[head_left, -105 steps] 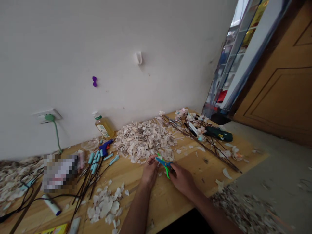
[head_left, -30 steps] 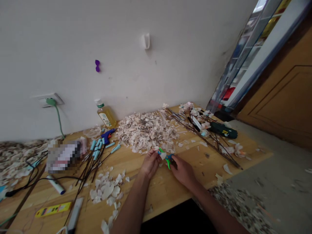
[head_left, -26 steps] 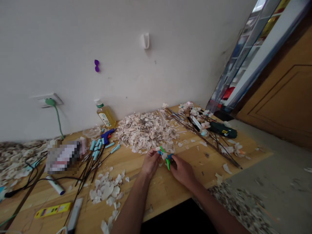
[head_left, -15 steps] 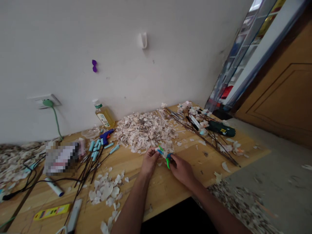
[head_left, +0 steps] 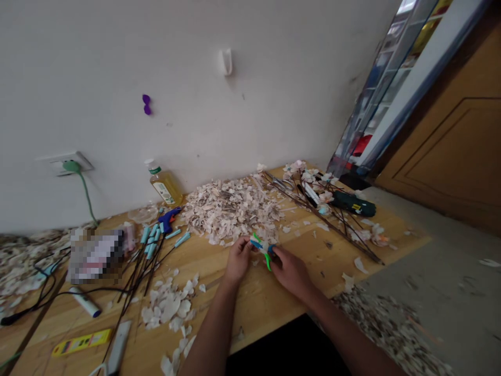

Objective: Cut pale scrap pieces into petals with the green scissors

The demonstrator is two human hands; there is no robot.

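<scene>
Both hands meet over the middle of the wooden table point(head_left: 274, 308). My right hand point(head_left: 288, 270) is closed round the handles of small blue-and-green scissors point(head_left: 263, 249), blades pointing left. My left hand point(head_left: 237, 258) pinches a small pale shell piece point(head_left: 261, 246) held at the blades. Just beyond the hands lies a broad heap of pale shell fragments point(head_left: 230, 211).
A second patch of white shell pieces point(head_left: 168, 305) lies at the left front. Dark stems with blue-tipped tubes point(head_left: 151, 256), a blue glue gun point(head_left: 168, 218) and an oil bottle point(head_left: 163, 185) stand left. Flowered twigs point(head_left: 324, 211) and a dark green tool point(head_left: 354, 204) lie right. Shell litter covers the floor point(head_left: 383, 329).
The hands have stayed together at the scissors; the blades have worked on the shell piece. The view has drifted slightly, and the camera looks a little more to the right than 3.5 s ago.
</scene>
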